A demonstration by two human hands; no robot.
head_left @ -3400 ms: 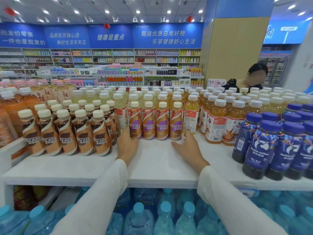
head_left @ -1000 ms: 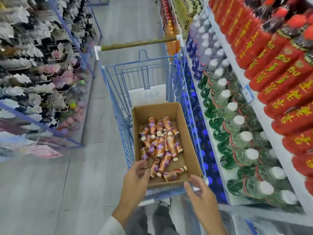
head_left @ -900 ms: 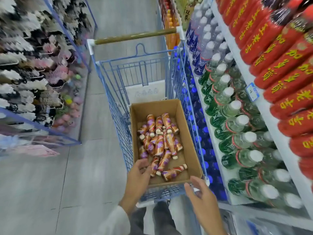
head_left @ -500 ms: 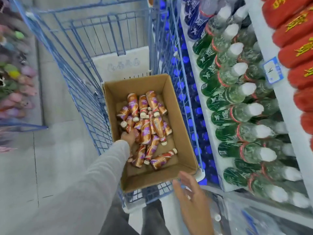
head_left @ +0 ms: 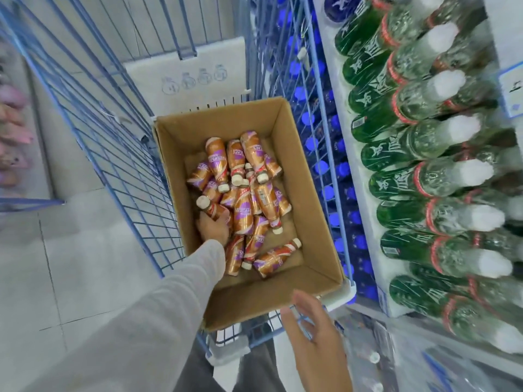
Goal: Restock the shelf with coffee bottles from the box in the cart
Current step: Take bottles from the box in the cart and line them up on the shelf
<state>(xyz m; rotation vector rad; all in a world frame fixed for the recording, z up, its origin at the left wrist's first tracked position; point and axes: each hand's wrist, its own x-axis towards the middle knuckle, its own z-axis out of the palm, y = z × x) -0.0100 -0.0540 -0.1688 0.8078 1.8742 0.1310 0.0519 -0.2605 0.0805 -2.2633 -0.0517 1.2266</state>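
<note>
— From the head view, what's hard to make out?

— The left hand [head_left: 212, 227] is down in the cardboard box [head_left: 317, 222], and its fingers are mostly buried under the coffee bottles [head_left: 249, 199]. It looks closed around one coffee bottle [head_left: 213, 208] with a white cap, though the grip itself is partly hidden. The grey sleeve [head_left: 158, 301] covers the wrist.

— And the other hand?

— The right hand [head_left: 317, 335] is open, fingers spread, hovering just outside the box's near wall, holding nothing.

— What's around them?

— The box sits in a blue wire cart [head_left: 113, 154]; its mesh stands left of the left hand. Right of the right hand, a shelf [head_left: 365, 193] carries green bottles [head_left: 410, 176] with white caps, blurred at the edge.

— The bottles in the box?

— Brown and purple wrappers, white caps, lying in a loose heap, just ahead of the left hand and beside it.
</note>
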